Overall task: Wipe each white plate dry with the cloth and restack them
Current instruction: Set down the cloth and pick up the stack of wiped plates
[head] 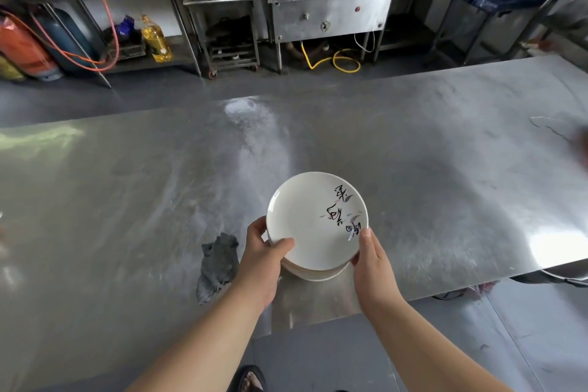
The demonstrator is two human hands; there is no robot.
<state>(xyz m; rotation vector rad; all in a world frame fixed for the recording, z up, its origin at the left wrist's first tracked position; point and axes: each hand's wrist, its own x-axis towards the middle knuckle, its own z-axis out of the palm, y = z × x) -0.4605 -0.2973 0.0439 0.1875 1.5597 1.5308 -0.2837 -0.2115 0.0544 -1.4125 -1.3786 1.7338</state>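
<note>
A stack of white plates is sitting at the near edge of the steel worktop, just in front of the person. The top plate is facing up, showing black brush script and small coloured marks on its right half. The left hand is gripping the left rim, its thumb lying over the top plate's edge and its fingers curling underneath. The right hand is gripping the right rim in the same way, its thumb pressing on the edge beside the script. Whether the hands are holding only the top plate or the whole stack cannot be told.

A crumpled grey cloth is lying on the worktop just left of the left wrist, apart from the plates.

Beyond the worktop, a steel stove is standing against the far wall with a yellow hose curling on the floor beneath it. A bottle of oil is standing on a low shelf to the left, near gas cylinders. A sandalled foot is showing at the bottom edge.
</note>
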